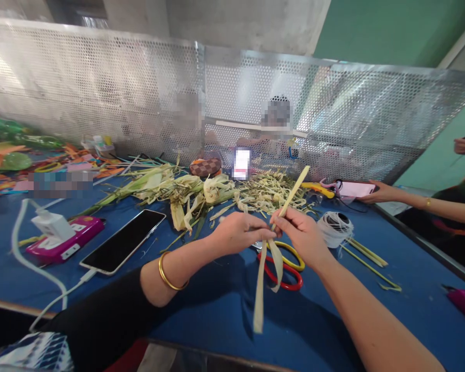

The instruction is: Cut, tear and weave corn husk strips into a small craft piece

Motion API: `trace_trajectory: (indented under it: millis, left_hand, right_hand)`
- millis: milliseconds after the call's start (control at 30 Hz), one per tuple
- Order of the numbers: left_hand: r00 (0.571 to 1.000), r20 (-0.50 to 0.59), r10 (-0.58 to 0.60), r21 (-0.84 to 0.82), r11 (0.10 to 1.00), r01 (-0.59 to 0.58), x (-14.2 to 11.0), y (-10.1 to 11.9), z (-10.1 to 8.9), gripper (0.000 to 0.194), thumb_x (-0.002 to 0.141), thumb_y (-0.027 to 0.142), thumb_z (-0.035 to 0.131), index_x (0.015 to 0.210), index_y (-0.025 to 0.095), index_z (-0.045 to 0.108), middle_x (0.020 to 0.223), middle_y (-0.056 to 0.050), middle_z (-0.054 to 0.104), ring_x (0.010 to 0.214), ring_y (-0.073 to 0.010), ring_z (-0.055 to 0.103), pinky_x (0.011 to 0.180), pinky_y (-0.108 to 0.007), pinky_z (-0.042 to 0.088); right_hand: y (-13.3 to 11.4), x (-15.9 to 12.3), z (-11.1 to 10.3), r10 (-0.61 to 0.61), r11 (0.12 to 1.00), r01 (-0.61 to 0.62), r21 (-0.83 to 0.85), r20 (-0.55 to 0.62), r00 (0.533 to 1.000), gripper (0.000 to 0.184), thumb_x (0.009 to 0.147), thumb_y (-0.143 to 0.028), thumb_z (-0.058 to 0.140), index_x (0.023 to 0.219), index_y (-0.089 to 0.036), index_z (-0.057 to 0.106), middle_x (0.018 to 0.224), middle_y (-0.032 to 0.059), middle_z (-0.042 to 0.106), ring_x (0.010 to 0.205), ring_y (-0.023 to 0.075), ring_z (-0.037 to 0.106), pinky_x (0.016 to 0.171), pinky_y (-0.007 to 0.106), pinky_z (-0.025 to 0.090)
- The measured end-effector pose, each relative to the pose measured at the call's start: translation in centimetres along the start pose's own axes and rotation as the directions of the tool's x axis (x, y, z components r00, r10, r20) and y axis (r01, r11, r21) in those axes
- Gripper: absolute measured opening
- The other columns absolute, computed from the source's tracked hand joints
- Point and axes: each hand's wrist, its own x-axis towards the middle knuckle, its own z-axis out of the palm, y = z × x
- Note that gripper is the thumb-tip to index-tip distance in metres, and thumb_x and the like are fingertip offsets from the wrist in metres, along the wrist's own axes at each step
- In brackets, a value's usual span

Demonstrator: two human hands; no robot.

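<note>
My left hand point(243, 231) pinches pale corn husk strips point(259, 294); two ends hang down below the fingers. My right hand point(303, 233) meets it, fingers closed on a stiffer pale yellow strip point(295, 190) that points up and to the right. Where the pieces join, the fingertips hide them. Just beneath the hands, a pair of scissors point(297, 281) with red and yellow handles lies on the blue table point(213, 310). To the right of my right hand sit a roll of white twine point(335, 228) and several thin stalks point(368, 251).
Behind the hands lie corn husks point(155, 186) and a heap of shredded strips point(271, 190). At left are a charging phone point(126, 240) and a magenta power strip point(73, 238). A perforated metal screen point(139, 93) closes the back. Another person's hand point(383, 192) holds a pink phone point(352, 189) at right.
</note>
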Motion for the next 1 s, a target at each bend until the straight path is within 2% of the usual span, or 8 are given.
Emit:
trace_trajectory:
  millis: [133,233,367,500,667,733,900,1000]
  left_hand:
    - [0.980,0.124,-0.155,-0.179,0.968,0.176,-0.3,0.2,0.4,0.022,0.079,0.034,0.058,0.070,0.018,0.070,0.055,0.002,0.062,0.049,-0.0099,0.057,0.052,-0.018,0.040]
    - [0.954,0.010,-0.301,-0.228,0.928,0.295,-0.2,0.2,0.2,0.023,0.078,0.035,0.059,0.068,0.017,0.070,0.053,0.001,0.061,0.044,-0.0091,0.055,0.046,-0.018,0.037]
    - [0.882,-0.063,-0.467,-0.336,0.842,0.422,0.1,0.1,-0.3,0.021,0.076,0.034,0.062,0.074,0.015,0.071,0.062,-0.001,0.066,0.041,-0.0078,0.053,0.040,-0.019,0.032]
    - [0.844,0.059,-0.533,-0.468,0.732,0.495,0.2,-0.1,-0.5,0.021,0.073,0.032,0.066,0.081,0.014,0.070,0.067,-0.002,0.067,0.042,-0.0070,0.053,0.038,-0.018,0.028]
    - [0.788,0.197,-0.583,-0.586,0.574,0.571,0.2,-0.8,-0.1,0.022,0.068,0.033,0.071,0.076,0.013,0.069,0.066,-0.004,0.067,0.045,-0.0074,0.054,0.039,-0.017,0.032]
    - [0.786,0.176,-0.592,-0.572,0.589,0.571,0.3,-0.9,0.0,0.020,0.067,0.031,0.072,0.070,0.012,0.068,0.060,-0.004,0.065,0.044,-0.0073,0.052,0.039,-0.018,0.032]
    - [0.792,0.092,-0.604,-0.588,0.608,0.533,0.3,-0.8,0.2,0.019,0.065,0.031,0.073,0.069,0.013,0.069,0.060,-0.003,0.065,0.044,-0.0072,0.051,0.039,-0.018,0.033]
    - [0.765,0.001,-0.644,-0.649,0.582,0.490,0.4,-0.9,0.4,0.018,0.065,0.029,0.073,0.070,0.013,0.068,0.058,-0.002,0.063,0.042,-0.0064,0.048,0.038,-0.019,0.032]
  right_hand:
    - [0.2,0.0,0.2,0.002,0.999,-0.002,-0.045,-0.004,1.000,0.026,0.080,-0.045,0.054,0.078,-0.020,0.061,0.064,-0.0001,0.057,0.060,0.0152,0.052,0.061,0.028,0.044]
    - [0.6,0.1,0.0,0.036,0.999,-0.037,-0.024,-0.043,0.998,0.029,0.082,-0.047,0.051,0.084,-0.020,0.060,0.068,0.0000,0.058,0.066,0.0160,0.055,0.066,0.028,0.045]
    - [0.9,0.0,0.1,0.103,0.984,-0.085,-0.157,0.112,0.988,0.028,0.082,-0.048,0.053,0.081,-0.020,0.060,0.069,-0.0004,0.060,0.066,0.0157,0.055,0.063,0.027,0.042]
    - [0.9,-0.2,0.5,0.071,0.950,-0.018,-0.312,0.159,0.985,0.027,0.083,-0.042,0.053,0.068,-0.021,0.057,0.058,-0.0031,0.054,0.057,0.0132,0.047,0.055,0.025,0.035]
    - [0.7,-0.2,0.4,0.052,0.945,0.033,-0.325,0.252,0.966,0.027,0.087,-0.038,0.047,0.067,-0.021,0.055,0.057,-0.0036,0.054,0.056,0.0129,0.047,0.054,0.023,0.032]
    - [0.8,-0.3,0.2,0.017,0.902,0.103,-0.418,0.272,0.962,0.024,0.089,-0.033,0.046,0.071,-0.022,0.057,0.063,-0.0020,0.058,0.060,0.0141,0.051,0.057,0.024,0.033]
    - [1.4,-0.2,0.3,-0.217,0.610,0.333,-0.719,0.253,0.943,0.023,0.091,-0.025,0.042,0.082,-0.021,0.062,0.076,0.0044,0.066,0.072,0.0186,0.055,0.071,0.030,0.037]
    - [1.5,-0.1,0.4,-0.341,0.592,0.339,-0.732,0.154,0.927,0.023,0.091,-0.028,0.042,0.091,-0.021,0.064,0.090,0.0092,0.067,0.085,0.0228,0.057,0.078,0.034,0.039]
